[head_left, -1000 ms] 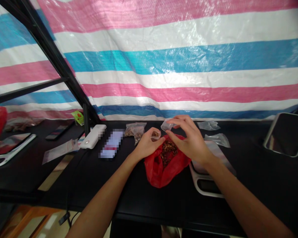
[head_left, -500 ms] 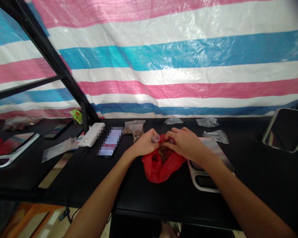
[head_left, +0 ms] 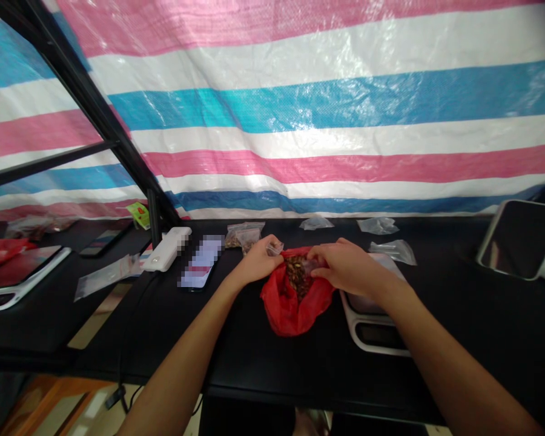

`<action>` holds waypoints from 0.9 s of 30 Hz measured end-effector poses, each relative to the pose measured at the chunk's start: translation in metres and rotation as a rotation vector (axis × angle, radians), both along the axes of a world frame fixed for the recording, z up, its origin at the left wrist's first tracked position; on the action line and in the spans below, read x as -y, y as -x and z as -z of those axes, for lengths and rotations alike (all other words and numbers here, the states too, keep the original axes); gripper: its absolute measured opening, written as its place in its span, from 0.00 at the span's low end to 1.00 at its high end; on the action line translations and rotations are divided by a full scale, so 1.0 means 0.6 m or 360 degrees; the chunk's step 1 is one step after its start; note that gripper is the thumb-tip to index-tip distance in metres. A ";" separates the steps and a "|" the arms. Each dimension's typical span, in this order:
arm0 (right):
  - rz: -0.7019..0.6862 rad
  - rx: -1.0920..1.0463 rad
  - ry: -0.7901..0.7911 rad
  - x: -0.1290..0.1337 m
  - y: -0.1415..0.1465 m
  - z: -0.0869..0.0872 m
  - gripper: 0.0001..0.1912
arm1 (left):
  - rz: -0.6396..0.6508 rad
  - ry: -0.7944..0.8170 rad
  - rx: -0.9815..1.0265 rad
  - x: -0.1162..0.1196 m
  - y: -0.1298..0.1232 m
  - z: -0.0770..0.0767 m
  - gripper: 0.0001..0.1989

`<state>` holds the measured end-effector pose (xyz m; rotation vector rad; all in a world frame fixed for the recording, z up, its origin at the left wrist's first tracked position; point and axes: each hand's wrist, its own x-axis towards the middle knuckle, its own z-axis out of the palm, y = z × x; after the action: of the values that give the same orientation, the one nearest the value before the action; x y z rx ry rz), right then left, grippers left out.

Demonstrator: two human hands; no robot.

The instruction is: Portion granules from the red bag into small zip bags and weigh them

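Note:
A red plastic bag (head_left: pixel 295 315) sits on the black table with its mouth spread, showing brown, dried, seed-like pieces (head_left: pixel 297 272) inside. At its left rim my left hand (head_left: pixel 260 260) is closed on a small clear plastic bag (head_left: pixel 275 248), whose edge sticks out past the fingers. My right hand (head_left: pixel 345 266) reaches over the bag's right side, fingers pinched around a bit of clear plastic (head_left: pixel 310 265) above the brown pieces. Whether both bits of plastic belong to one bag cannot be made out. Two filled zip bags (head_left: pixel 249 233) lie behind my left hand.
Under my right forearm stands a white kitchen scale (head_left: pixel 358 342). Clear plastic bags (head_left: pixel 378 226) lie along the back edge. To the left are a phone (head_left: pixel 203 260) and a white power bank-like block (head_left: pixel 169 248); another scale (head_left: pixel 40 275) stands farther left. A tilted screen (head_left: pixel 520 239) stands right.
My hands have drawn apart, the left one moving left. More of the brown pieces now shows in the red bag. At far left, red material has shifted over the other scale.

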<state>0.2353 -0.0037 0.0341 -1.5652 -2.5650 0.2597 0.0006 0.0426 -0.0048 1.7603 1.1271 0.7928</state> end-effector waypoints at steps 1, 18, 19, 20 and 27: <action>0.0068 0.0048 -0.0057 0.000 0.004 0.001 0.06 | 0.0009 0.0045 0.0019 0.002 -0.001 -0.002 0.06; 0.0094 -0.0247 -0.0040 -0.011 0.016 0.017 0.06 | -0.0087 -0.0285 0.0129 -0.004 -0.005 -0.003 0.08; 0.0103 -0.0284 -0.0060 -0.014 0.013 0.014 0.07 | -0.0089 -0.0346 0.0111 -0.005 -0.005 0.000 0.09; 0.0102 -0.0331 -0.0090 -0.016 0.011 0.010 0.08 | -0.0077 -0.0392 0.0095 -0.005 -0.005 0.002 0.09; -0.0023 -0.0697 -0.0456 -0.015 0.022 -0.007 0.10 | 0.0170 -0.0364 0.0056 0.017 -0.014 -0.008 0.12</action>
<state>0.2223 0.0051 0.0381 -1.2285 -2.1643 0.1984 0.0092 0.0323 0.0001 1.9694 0.9403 0.9126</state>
